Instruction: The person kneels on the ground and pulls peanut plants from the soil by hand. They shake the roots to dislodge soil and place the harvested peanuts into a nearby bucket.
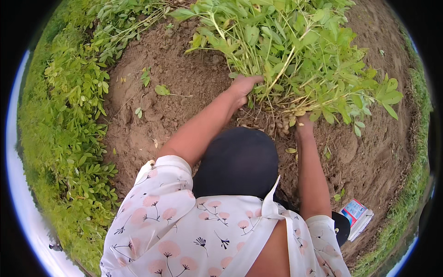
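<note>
A big bunch of leafy green peanut plants [295,55] lies before me, with thin roots and pale pods [279,125] at its near end. My left hand [243,90] is closed round the stems on the bunch's left side, thumb side toward the leaves. At the right of the root end is my right hand [303,125], touching the plants. Leaves and stems cover most of its fingers, so its grip does not show.
Brown loose soil [184,69] surrounds the bunch, with a few fallen leaves [162,90] on it. Dense green plants [74,120] grow along the left. At the lower right, a white, red and blue package [354,213] rests on the ground. Grass [406,203] borders the right side.
</note>
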Tool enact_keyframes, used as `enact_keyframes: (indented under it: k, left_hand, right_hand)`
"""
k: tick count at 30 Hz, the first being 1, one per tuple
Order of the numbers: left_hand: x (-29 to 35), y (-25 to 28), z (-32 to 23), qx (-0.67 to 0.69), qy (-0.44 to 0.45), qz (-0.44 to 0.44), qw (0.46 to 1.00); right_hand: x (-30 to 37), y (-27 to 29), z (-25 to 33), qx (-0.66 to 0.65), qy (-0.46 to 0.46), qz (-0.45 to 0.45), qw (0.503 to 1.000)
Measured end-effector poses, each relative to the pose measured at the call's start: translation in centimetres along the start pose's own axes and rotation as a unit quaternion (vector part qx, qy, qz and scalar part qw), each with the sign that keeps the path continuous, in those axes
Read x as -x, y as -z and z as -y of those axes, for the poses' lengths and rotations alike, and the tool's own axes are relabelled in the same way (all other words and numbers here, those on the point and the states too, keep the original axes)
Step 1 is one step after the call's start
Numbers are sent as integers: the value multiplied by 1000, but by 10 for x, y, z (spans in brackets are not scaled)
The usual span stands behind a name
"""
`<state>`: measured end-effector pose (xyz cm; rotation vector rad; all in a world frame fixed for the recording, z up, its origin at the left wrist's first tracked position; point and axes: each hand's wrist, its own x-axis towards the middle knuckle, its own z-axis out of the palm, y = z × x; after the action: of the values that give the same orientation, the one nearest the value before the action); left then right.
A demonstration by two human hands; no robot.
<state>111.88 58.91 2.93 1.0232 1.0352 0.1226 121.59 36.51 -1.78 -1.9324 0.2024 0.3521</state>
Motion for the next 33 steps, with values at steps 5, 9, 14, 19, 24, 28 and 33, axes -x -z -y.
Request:
enact_keyframes:
  k: [5,9,14,19,24,28,33]
  left_hand:
    - [-21,72,-40,-33,-26,10,999]
    - [-13,88,-43,152,-24,-52,987]
    - [23,3,-45,-21,13,77,997]
    - [-21,99,-43,149,-63,81,983]
    - [20,-14,-27,-82,-60,252,962]
    - [-5,61,-56,-105,-53,171,978]
    - [35,-17,-32,-34,-52,343,937]
  right_hand:
    - [-33,65,32,-41,63,143,987]
    - [-30,89,35,-244,-56,125,960]
    - [28,-9,57,47,117,167,978]
    - [-22,88,57,-68,18,121,990]
    - [38,-20,58,-14,167,134,977]
    - [-2,46,79,19,-2,282,959]
    - [53,-18,98,83,133,344,926]
